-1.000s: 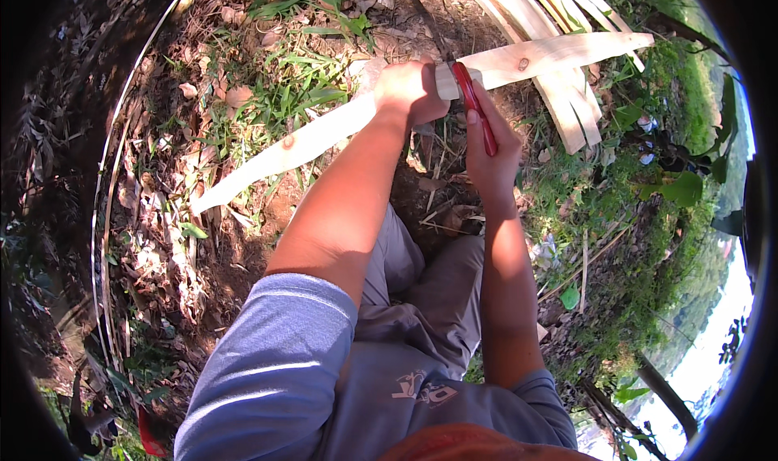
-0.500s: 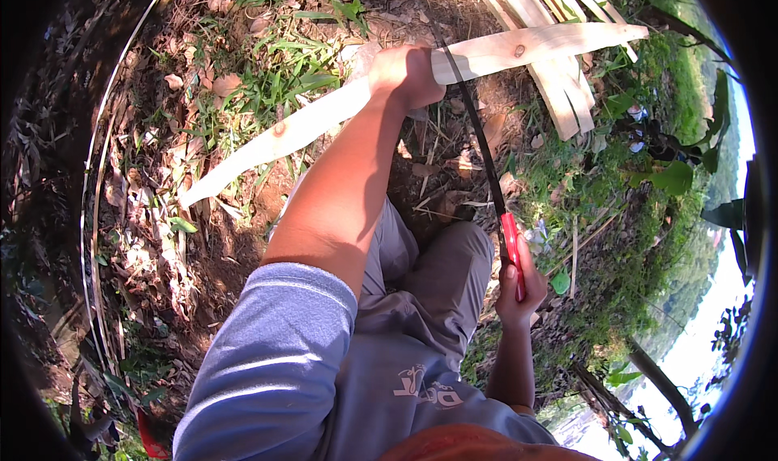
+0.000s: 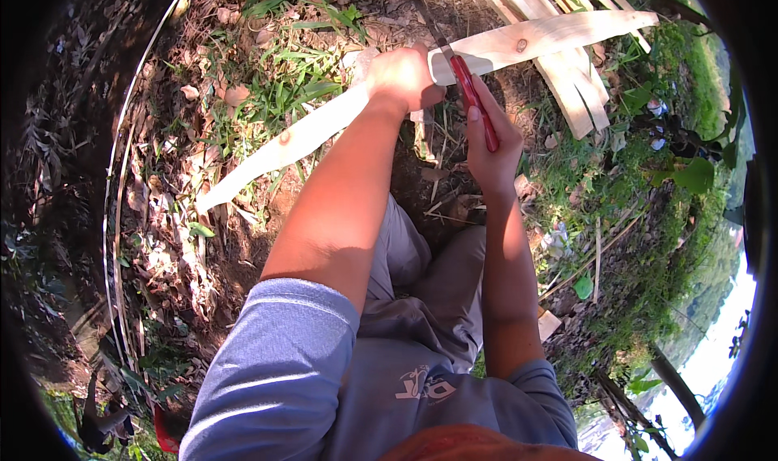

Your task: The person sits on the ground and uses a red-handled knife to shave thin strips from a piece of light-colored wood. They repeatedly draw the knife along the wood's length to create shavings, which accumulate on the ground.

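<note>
A long pale wooden slat [image 3: 559, 34], marked with dark knots, lies across in front of me and looks bent in this wide view. My left hand [image 3: 401, 80] is closed around its middle. In my right hand [image 3: 494, 137] is the red handle of a saw [image 3: 478, 100], gripped with the thumb along it. Its narrow dark blade crosses the slat just right of my left hand and points away from me. The blade's teeth do not show, and my left hand hides the part of the slat beneath it.
Several pale slats [image 3: 575, 96] lie stacked at the far right, under the slat's right end. Thin curved strips [image 3: 113, 185] run along the left. Grass [image 3: 292, 80], dry leaves and soil cover the ground. At right, green growth [image 3: 673, 242] borders a bright slope.
My right hand has pushed the saw forward, away from me, bringing its handle up near the slat. The left hand keeps its hold; the slat stays nearly in place.
</note>
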{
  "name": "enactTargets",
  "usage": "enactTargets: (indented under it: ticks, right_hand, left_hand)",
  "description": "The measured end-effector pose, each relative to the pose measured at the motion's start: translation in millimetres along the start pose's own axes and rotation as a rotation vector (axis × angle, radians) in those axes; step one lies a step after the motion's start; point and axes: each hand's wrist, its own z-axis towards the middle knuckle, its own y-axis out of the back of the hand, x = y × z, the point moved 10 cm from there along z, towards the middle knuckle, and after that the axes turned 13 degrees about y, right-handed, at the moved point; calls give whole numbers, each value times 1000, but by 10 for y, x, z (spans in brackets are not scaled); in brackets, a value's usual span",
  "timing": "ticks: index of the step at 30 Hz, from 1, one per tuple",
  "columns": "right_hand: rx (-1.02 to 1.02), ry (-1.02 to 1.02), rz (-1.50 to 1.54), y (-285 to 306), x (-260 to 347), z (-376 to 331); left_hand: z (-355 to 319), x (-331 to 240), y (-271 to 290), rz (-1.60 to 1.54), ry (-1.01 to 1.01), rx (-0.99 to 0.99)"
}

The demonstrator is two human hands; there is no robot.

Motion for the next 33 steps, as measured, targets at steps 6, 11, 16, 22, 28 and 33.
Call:
enactTargets:
  ticks: [6,11,16,22,28,33]
  right_hand:
    - [80,-199,-156,888,179,-1234]
    - [142,-93,-238,1250,617,-1794]
    - [113,-92,-205,797,295,-1197]
    - [-56,63,-27,-37,-174,116]
    - [12,-4,-85,298,-174,-504]
    - [36,22,-265,1107,338,-1587]
  left_hand:
    - [13,12,-13,34,12,-10]
    - [5,31,-40,37,10,-39]
    - [-3,13,-12,28,-15,-37]
    - [-19,-20,16,15,-11,-21]
    - [12,42,-37,4,25,-24]
    - [18,52,-42,-14,-7,-50]
